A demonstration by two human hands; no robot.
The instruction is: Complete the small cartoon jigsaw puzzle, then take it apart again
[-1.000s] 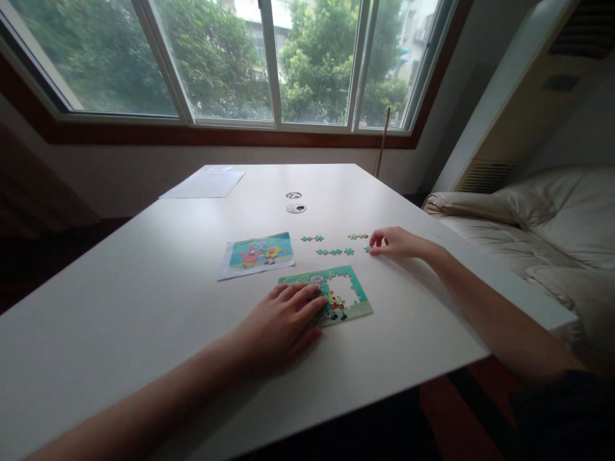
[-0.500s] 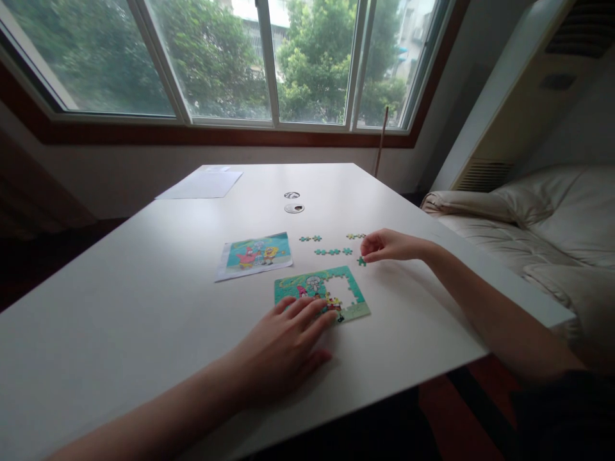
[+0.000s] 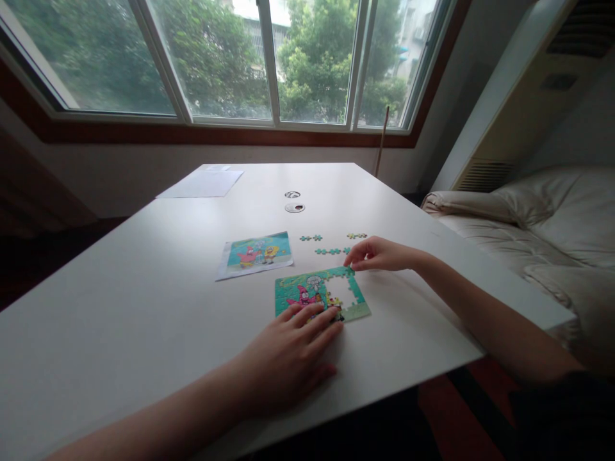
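Pinching a small, teal, interlocking jigsaw piece [image 3: 350, 271] in thumb and fingers, the right hand [image 3: 377, 254] in the head view is by the upper right edge of a flat, rectangular, teal-and-green cartoon jigsaw [image 3: 300, 286], near its irregular opening; a light grip should let the tabs be lined up before pressing. Open and spread, the left hand [image 3: 295, 346] covers the lower edge, where gentle, even pressure would best steady the jigsaw on the smooth white surface [image 3: 158, 294].
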